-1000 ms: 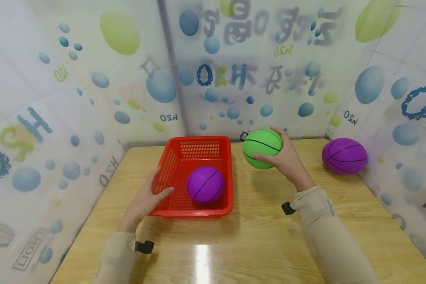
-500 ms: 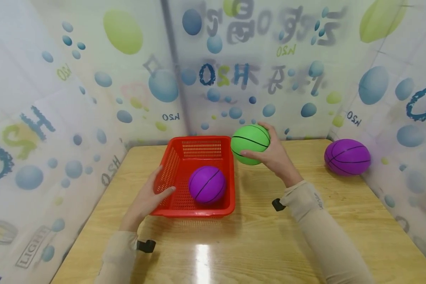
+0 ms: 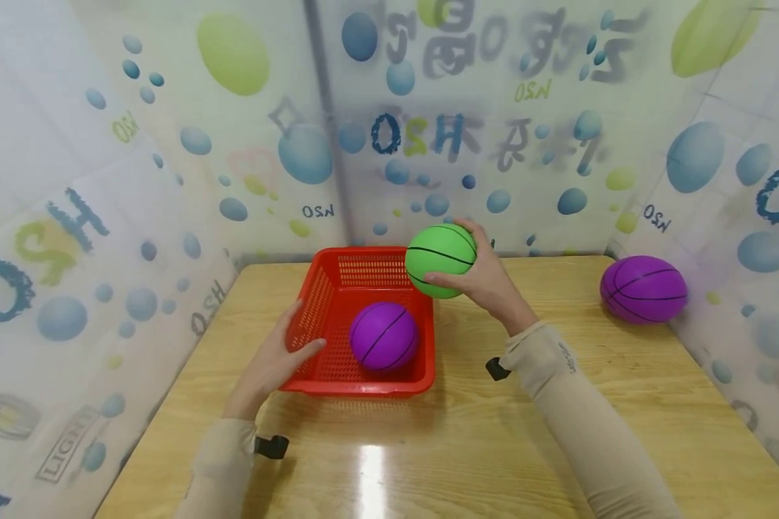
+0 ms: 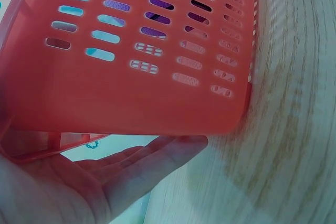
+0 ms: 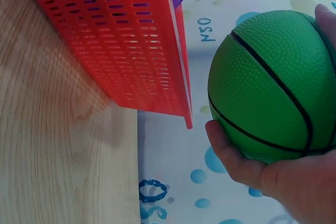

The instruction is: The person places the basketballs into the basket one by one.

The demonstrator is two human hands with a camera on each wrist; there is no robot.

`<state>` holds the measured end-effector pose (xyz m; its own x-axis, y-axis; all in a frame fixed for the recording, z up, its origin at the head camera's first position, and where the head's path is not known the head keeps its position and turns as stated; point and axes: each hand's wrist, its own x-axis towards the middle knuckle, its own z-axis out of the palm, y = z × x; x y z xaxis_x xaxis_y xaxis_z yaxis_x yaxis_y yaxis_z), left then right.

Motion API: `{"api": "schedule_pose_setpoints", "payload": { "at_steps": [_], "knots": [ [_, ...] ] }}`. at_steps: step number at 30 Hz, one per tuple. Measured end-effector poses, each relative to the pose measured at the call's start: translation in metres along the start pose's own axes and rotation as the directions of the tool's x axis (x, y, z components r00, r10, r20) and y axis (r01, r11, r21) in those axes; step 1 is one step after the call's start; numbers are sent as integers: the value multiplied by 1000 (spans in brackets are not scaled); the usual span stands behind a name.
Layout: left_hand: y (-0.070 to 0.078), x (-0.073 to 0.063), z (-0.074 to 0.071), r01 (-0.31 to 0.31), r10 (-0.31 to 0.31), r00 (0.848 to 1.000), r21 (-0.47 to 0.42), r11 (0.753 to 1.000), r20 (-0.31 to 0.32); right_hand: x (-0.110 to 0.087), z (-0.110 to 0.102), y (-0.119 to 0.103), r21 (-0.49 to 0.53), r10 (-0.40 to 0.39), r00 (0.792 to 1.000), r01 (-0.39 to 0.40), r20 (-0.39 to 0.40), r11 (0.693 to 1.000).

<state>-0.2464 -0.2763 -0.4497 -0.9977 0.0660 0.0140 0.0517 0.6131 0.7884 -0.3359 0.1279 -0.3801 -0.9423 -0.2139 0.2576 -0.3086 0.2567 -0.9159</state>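
A red plastic basket [image 3: 327,389] with slotted walls stands on the table, holding a purple ball [image 3: 384,336] with black basketball lines. My left hand [image 3: 269,367] holds the basket's left side, thumb over the rim and fingers along the outside wall. In the left wrist view, fingers [image 4: 157,163] lie against the red wall. My right hand [image 3: 493,285] grips a green ball [image 3: 438,259] with black lines, raised above the basket's back right corner. The right wrist view shows the green ball [image 5: 268,87] apart from the basket, with thumb and fingers around it.
Another purple ball [image 3: 644,290] sits at the table's back right, close to the side wall. The wooden table [image 3: 467,447] is bounded at the back and sides by a printed curtain [image 3: 532,166] with bubbles and lettering.
My right hand has carried the green ball leftward and slightly up, from beside the basket to over its right rim. The left hand keeps its place on the basket.
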Motion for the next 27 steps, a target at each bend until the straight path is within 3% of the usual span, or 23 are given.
{"api": "schedule_pose_setpoints", "payload": {
  "at_steps": [18,27],
  "knots": [
    [2,-1,0,9,-9,1000,-1,1000,1,15,19,-1,-16,-8,998,9,61,1000],
    [-20,9,1,-21,21,1000,8,1000,-3,20,29,-7,-30,25,992,-22,126,999]
  ]
}}
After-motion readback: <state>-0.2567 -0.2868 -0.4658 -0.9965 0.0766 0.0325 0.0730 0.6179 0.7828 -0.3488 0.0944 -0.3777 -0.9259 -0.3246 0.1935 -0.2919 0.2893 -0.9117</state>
